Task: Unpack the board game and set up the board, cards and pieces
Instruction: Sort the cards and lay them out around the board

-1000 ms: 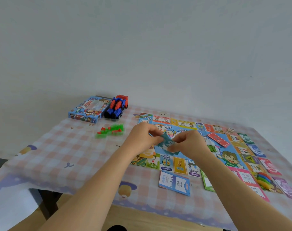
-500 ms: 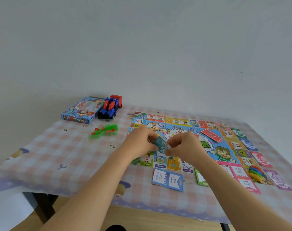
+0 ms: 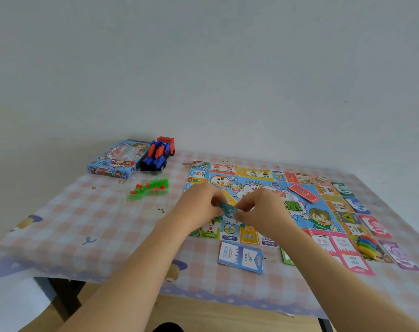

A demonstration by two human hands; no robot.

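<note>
The colourful game board (image 3: pixel 258 185) lies flat on the checked tablecloth. Over its near left part my left hand (image 3: pixel 198 207) and my right hand (image 3: pixel 263 212) together pinch a small teal stack of cards (image 3: pixel 228 210). A red card deck (image 3: pixel 303 193) lies on the board's middle. A blue card stack (image 3: pixel 240 257) rests on the cloth just in front of the board. Coloured playing pieces (image 3: pixel 366 245) sit piled on the board's near right corner. Green and red plastic houses (image 3: pixel 151 188) lie left of the board.
The game box (image 3: pixel 115 161) and a red and blue toy truck (image 3: pixel 159 153) stand at the back left by the wall. Pink, purple, blue and green paper money (image 3: pixel 376 226) lines the board's right side. The table's near edge (image 3: pixel 203 300) runs under my forearms.
The view has shifted slightly, so the table sits further right in frame. Both hands stay together on the teal cards, working them between the fingers over the same part of the board.
</note>
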